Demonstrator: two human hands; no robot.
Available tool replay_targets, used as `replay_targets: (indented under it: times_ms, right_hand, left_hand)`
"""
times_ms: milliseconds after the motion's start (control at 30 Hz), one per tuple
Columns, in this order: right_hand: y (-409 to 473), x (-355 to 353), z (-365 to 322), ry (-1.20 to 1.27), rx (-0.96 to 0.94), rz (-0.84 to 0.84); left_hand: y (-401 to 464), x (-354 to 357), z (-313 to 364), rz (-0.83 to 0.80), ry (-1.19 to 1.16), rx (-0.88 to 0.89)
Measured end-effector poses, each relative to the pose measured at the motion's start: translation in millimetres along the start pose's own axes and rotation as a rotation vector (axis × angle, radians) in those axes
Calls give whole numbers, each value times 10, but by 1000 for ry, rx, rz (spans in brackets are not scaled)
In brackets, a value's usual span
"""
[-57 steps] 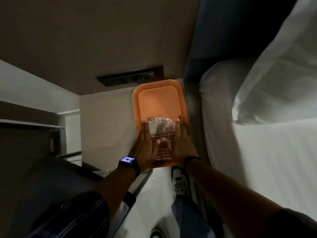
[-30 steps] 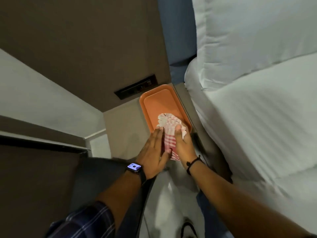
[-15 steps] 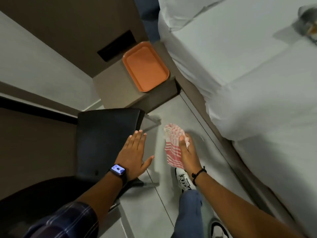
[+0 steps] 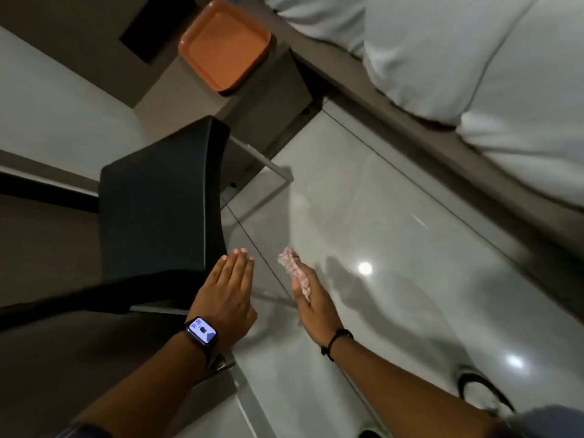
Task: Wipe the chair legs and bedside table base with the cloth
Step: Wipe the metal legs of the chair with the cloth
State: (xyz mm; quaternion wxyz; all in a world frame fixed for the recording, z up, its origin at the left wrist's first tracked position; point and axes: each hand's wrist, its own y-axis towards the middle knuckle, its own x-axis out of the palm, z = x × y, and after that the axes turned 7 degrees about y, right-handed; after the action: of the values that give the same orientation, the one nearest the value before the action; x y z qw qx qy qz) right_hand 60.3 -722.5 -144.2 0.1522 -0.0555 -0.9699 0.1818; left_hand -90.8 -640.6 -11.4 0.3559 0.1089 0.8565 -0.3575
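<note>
A black chair stands left of centre, and its metal leg frame runs along the floor to its right. My left hand is flat with fingers straight, at the seat's near right corner. My right hand holds a red-and-white checked cloth above the floor tiles, apart from the chair frame. The bedside table stands beyond the chair against the wall; its base meets the floor in shadow.
An orange tray lies on the bedside table top. A bed with white linen fills the upper right, its dark frame bordering the glossy tiled floor. My shoe shows at lower right.
My right hand lifted the cloth off the orange tray and brought it down toward the floor beside the chair. My left hand moved from the tray to the chair seat. The view tilted downward.
</note>
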Motion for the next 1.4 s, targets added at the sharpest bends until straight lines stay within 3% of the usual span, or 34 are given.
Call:
replay_targets:
  times_ms: [133,300,500,733,1033,1267,1400]
  right_hand:
    - [130,505,798,45,-86,-20]
    - [221,886,1299,54,-299,-41]
    - [320,1055,1508,64,-418,9]
    - [460,1240,1485,6,-497,175]
    - [495,1305,1383,-38,-422,184]
    - [585,1342,1595,-3,-394,310]
    - [609,1124,2082,-123,-94,580]
  left_hand:
    - [-66,361,173,86,135,-46]
    - [-77,546,239,152,274,-124]
    - [-58,644,233,122,432,-170]
    - [-14,604,347,126,446,-273]
    - [27,559,305,45,429,-221]
    - [153,495,235,-16,391,-108]
    - [178,522,188,11,374,-54]
